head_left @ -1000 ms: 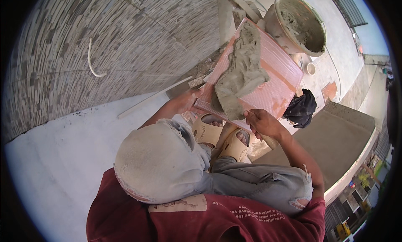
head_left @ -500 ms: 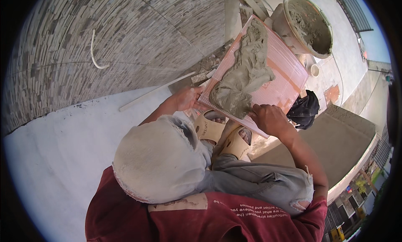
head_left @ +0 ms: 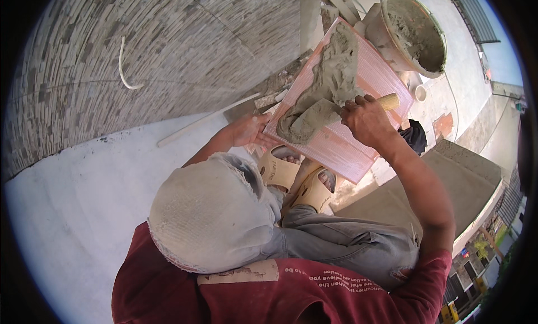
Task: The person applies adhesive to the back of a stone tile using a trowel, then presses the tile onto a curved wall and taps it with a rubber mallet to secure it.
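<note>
A pinkish-orange tile with a fine grid on its upturned back is held tilted in front of me. A thick, lumpy band of grey mortar runs along its left part. My left hand grips the tile's near left edge, some of its fingers hidden under it. In my right hand is a trowel, its wooden handle sticking out to the right of my fist. The mortar-smeared trowel blade lies against the lower end of the mortar.
Beyond the tile's right edge stands a bucket of wet mortar, with a small cup near it. A black cloth or bag lies to the right, beside a grey block-like ledge. A stone-patterned wall rises at left. My sandalled feet are below the tile.
My right hand has moved up and right from the tile's near edge. The trowel's blade and handle now show, and the mortar's lower end looks flatter. The left hand stays at the edge.
</note>
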Action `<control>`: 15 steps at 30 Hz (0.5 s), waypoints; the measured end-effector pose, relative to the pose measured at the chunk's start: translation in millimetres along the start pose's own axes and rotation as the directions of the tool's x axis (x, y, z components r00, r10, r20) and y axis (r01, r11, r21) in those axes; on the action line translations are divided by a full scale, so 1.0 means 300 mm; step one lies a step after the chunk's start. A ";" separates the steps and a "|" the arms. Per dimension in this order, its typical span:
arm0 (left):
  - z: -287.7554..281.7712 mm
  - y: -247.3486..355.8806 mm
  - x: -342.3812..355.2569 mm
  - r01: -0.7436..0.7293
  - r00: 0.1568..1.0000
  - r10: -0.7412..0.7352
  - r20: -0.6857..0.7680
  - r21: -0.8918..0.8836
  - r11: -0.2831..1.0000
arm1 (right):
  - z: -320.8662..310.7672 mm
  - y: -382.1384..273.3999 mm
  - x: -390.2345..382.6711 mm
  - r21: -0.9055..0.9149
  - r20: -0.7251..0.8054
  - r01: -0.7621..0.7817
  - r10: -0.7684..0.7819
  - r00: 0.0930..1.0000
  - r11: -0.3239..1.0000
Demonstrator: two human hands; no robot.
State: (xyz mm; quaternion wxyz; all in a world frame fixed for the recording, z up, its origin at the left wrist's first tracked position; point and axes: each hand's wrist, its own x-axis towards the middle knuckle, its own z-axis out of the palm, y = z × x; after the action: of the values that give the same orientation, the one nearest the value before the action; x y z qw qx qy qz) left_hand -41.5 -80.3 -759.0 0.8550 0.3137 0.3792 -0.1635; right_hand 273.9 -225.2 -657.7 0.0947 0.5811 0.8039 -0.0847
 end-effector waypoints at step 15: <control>-0.051 -0.022 0.015 0.072 0.997 -0.068 0.038 -0.099 0.992 | -0.095 -0.053 0.100 -0.092 -0.082 0.176 -0.184 0.980 0.980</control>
State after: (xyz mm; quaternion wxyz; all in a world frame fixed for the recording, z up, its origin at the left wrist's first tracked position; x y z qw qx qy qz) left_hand -50.3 -75.4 -773.1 0.8700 0.2539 0.3827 -0.1795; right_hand 248.0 -195.4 -637.2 0.0748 0.5046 0.8595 -0.0326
